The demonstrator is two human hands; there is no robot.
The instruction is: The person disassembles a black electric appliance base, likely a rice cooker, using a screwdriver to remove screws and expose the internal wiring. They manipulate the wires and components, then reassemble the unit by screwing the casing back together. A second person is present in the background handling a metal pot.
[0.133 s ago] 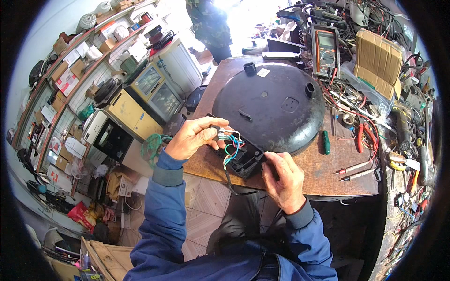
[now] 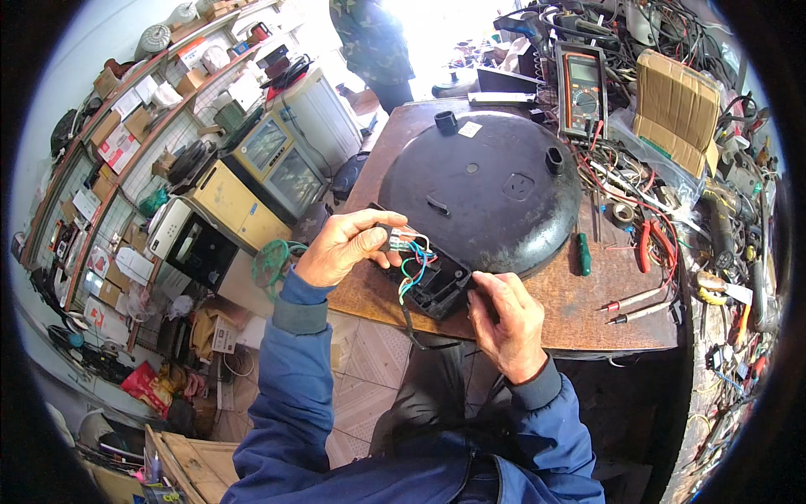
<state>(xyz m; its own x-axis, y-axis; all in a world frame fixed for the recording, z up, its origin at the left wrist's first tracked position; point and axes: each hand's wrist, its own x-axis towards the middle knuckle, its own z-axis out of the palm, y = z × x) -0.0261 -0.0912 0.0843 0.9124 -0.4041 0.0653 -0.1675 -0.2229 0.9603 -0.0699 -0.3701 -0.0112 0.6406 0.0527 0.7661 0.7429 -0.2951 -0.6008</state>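
My left hand (image 2: 346, 245) pinches a small dark wired part (image 2: 392, 245) between thumb and fingers. Thin red, blue, green and white wires (image 2: 417, 256) run from it into an open black plastic housing (image 2: 449, 290) at the table's near edge. My right hand (image 2: 510, 323) is closed at the housing's right end, its fingertips against the rim. A dark cable (image 2: 409, 323) hangs below the housing. Just beyond lies a large round black appliance shell (image 2: 487, 189) with two short sockets on its rim. My fingers partly hide the small part.
On the brown wooden table (image 2: 579, 315) lie a green-handled screwdriver (image 2: 583, 254), red pliers (image 2: 659, 245) and two meter probes (image 2: 634, 307). A multimeter (image 2: 583, 91) stands at the far right among tangled cables. Another person (image 2: 374, 50) stands beyond; crowded shelves line the left wall.
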